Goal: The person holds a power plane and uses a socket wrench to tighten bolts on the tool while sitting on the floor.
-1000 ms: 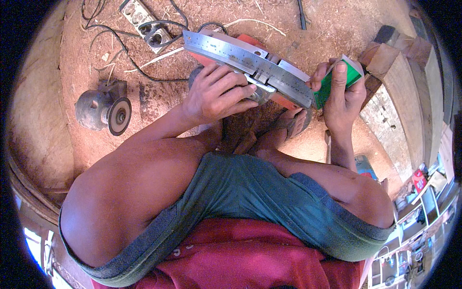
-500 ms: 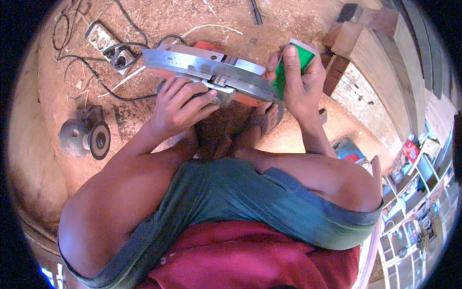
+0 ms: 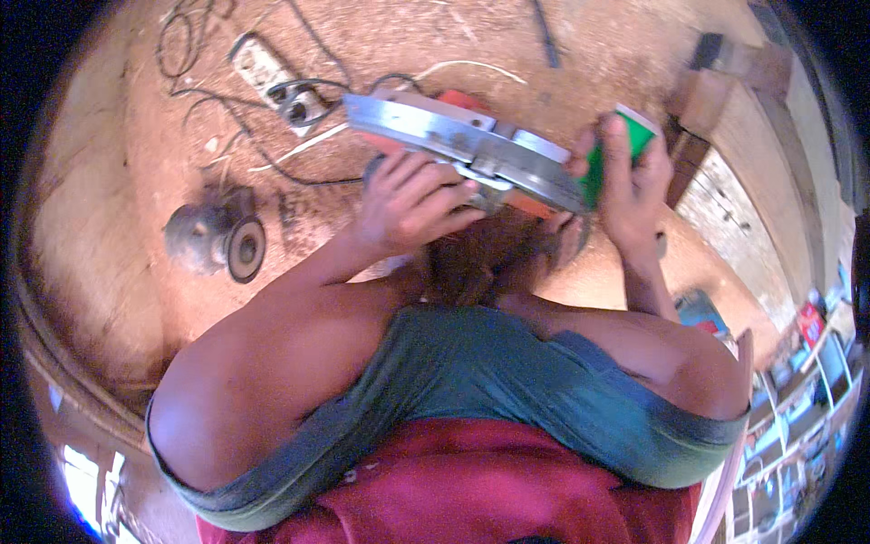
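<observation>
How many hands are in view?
2: the left hand on the red-and-metal tool, the right hand holding a green object. No others show.

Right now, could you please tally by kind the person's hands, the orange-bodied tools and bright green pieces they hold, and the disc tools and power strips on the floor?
Hands (left hand, right hand): 2
Orange-bodied tool: 1
Bright green piece: 1
Disc tool: 1
Power strip: 1
Total: 6
</observation>
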Demonstrator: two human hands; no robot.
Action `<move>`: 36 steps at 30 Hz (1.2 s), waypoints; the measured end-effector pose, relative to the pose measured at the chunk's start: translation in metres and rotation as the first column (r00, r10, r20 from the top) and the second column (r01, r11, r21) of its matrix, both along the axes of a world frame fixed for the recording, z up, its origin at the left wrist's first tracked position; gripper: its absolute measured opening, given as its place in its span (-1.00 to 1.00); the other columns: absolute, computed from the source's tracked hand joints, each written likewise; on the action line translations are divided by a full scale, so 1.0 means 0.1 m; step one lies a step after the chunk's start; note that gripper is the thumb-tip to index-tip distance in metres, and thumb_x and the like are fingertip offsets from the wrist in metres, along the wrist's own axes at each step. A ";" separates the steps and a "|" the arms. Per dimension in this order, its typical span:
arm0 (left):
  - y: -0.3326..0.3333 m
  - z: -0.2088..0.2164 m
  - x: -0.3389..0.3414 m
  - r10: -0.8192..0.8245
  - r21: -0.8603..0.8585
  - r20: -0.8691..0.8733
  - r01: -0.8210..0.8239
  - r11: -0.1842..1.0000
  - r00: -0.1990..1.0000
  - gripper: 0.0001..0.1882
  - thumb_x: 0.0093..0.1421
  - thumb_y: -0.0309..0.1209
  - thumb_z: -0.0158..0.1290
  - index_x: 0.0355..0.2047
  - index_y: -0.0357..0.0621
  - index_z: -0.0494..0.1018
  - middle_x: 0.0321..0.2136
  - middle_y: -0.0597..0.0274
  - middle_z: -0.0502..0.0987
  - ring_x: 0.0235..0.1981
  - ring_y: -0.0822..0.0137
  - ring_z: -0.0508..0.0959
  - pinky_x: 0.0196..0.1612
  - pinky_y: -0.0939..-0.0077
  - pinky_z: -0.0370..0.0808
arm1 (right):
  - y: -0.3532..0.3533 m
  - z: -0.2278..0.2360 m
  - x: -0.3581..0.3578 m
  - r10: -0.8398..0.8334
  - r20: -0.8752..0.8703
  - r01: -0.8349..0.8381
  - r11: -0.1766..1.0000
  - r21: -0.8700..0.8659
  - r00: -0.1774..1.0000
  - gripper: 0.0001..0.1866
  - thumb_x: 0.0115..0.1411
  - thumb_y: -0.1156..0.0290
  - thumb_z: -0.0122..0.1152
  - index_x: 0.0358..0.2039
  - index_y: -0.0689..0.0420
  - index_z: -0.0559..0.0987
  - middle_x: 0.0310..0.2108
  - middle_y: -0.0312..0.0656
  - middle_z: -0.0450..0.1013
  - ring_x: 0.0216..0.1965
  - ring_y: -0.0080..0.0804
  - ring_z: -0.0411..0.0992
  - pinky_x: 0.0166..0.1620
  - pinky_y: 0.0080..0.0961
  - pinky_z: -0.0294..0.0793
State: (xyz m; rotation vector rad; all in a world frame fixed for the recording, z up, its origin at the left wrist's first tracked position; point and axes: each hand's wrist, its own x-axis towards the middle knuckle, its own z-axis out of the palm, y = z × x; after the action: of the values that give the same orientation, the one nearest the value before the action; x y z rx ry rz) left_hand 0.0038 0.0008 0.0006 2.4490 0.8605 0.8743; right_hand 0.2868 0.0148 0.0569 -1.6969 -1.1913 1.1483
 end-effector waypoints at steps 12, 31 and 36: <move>0.03 0.09 0.00 -0.043 -0.019 -0.067 0.042 0.999 0.997 -0.55 0.03 -0.31 0.50 -0.06 -0.04 0.68 -0.17 0.33 0.60 -0.19 0.21 0.62 -0.10 0.22 0.54 | -0.01 -0.04 -0.02 -0.010 -0.229 0.023 0.998 0.053 0.973 -0.73 0.61 0.23 0.04 -0.03 0.21 0.44 -0.40 -0.15 0.54 -0.46 -0.48 0.49 -0.32 -0.41 0.63; 0.00 0.04 -0.04 -0.045 -0.133 -0.070 0.035 0.990 0.997 -0.51 0.04 -0.32 0.48 0.02 0.07 0.66 -0.10 0.35 0.58 -0.09 0.19 0.61 -0.02 0.15 0.56 | -0.01 -0.05 -0.02 -0.011 -0.245 0.026 0.998 0.060 0.970 -0.74 0.61 0.21 0.03 -0.04 0.18 0.45 -0.41 -0.18 0.54 -0.46 -0.51 0.49 -0.34 -0.46 0.59; 0.07 0.16 -0.02 -0.138 -0.055 -0.128 0.132 0.990 0.982 -0.53 0.07 -0.35 0.42 0.04 0.05 0.66 -0.08 0.34 0.57 -0.06 0.19 0.60 0.02 0.13 0.55 | 0.00 -0.05 0.00 0.010 -0.249 0.012 0.996 0.085 0.968 -0.74 0.62 0.22 0.02 -0.05 0.19 0.44 -0.41 -0.19 0.54 -0.46 -0.52 0.49 -0.34 -0.45 0.60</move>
State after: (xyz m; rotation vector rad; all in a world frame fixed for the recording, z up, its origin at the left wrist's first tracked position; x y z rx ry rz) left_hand 0.0019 0.0073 0.0165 2.5137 0.7395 0.6439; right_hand 0.2864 0.0143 0.0519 -1.4403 -1.0663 1.2500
